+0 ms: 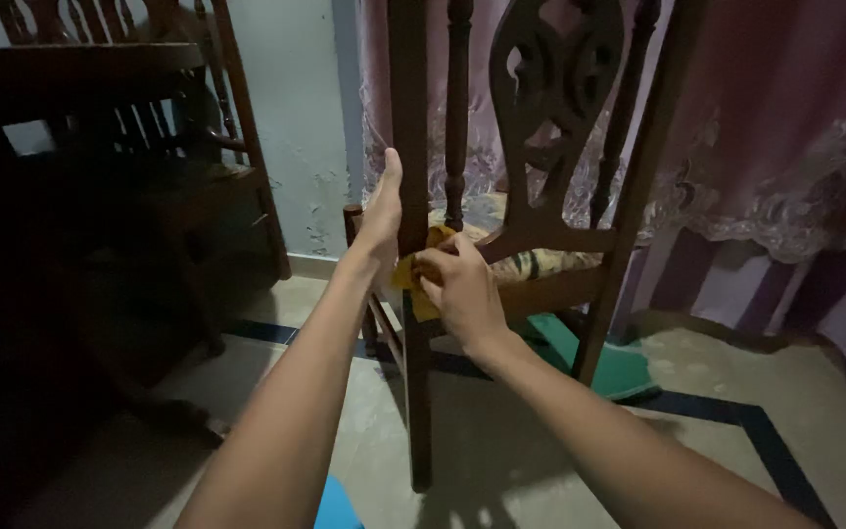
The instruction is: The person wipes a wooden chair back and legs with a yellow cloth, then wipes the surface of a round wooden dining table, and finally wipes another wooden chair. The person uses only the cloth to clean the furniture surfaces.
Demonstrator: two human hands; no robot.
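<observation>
your left hand (384,211) grips the wooden chair (540,147) by its left back post while your right hand (462,289) pinches a yellow cloth (421,299) against that post's lower part, the spindles and carved splat to the right untouched.

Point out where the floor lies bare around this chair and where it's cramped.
Bare floor lies between the wooden chair and the dark floor border, and left of the chair's rear leg toward the dark table. It is crowded at the upright, where the left hand grips and the right hand presses a yellow cloth.
</observation>
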